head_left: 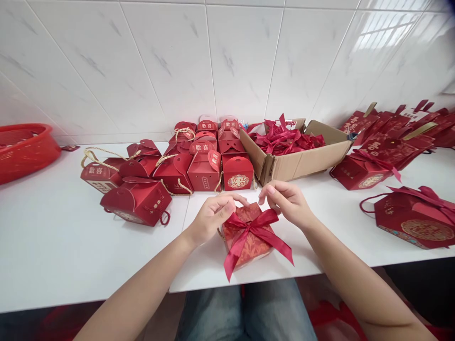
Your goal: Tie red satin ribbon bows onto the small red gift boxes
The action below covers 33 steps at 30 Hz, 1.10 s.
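A small red patterned gift box [253, 253] stands at the table's front, tied with a dark red ribbon bow [251, 228] whose two tails hang over its front. My left hand [212, 216] is at the box's upper left corner, thumb beside the bow's left loop and fingers reaching behind the top. It appears closed on the box, though some fingertips are hidden. Just above the right loop is my right hand [286, 201], fingers loosely bent and apart, with nothing visible in them. A bit of twisted cord handle shows at the box's left side.
Behind stand several red gift boxes [205, 170] with cord handles. A cardboard box [309, 162] holds loose red ribbons [284, 138]. At right are ribboned boxes [414, 220] and stacked red boxes [387, 142]. A red basket [28, 154] sits far left, against a tiled wall [185, 66].
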{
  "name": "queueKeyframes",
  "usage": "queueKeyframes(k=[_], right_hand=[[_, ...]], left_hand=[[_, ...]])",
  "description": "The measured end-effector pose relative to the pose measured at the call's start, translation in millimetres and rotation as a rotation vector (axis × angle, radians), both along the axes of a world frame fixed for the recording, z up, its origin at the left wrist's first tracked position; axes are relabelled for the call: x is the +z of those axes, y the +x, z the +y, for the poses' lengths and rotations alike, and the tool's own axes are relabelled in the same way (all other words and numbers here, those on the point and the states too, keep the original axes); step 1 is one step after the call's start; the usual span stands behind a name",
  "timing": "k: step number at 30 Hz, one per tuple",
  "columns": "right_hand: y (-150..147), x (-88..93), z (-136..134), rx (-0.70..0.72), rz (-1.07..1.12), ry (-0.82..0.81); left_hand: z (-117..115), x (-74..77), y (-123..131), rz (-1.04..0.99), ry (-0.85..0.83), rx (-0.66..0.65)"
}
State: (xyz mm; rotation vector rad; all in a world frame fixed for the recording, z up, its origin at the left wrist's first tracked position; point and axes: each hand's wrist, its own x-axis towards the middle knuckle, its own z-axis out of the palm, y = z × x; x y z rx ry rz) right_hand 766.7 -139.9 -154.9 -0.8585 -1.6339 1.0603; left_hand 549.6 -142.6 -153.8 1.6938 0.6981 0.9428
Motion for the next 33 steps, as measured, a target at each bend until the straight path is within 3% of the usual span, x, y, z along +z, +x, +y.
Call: queueKeyframes(k=[4, 12, 20, 28, 33], right_hand=[[2, 1.4, 0, -0.027, -0.035, 0.162], [-2, 8.1, -12, 0.221, -0.323, 0.330], [-7, 5.0, -14, 0.196, -0.368, 0.415], [-7, 6.3, -15, 0.228, -0.451, 0.490], [-7, 4.9, -14, 0.228, -0.464, 0.549]], left_hand=[[2, -3.5, -2, -0.069, -0.041, 0.039], [-1, 3.3, -3, 0.070, 0.028, 0.077], [-1, 3.5, -4, 0.065, 0.038, 0.042], [0, -0.9, -1, 0.198, 0.211, 0.156], [7, -7.2, -2, 0.217, 0.210, 0.167]])
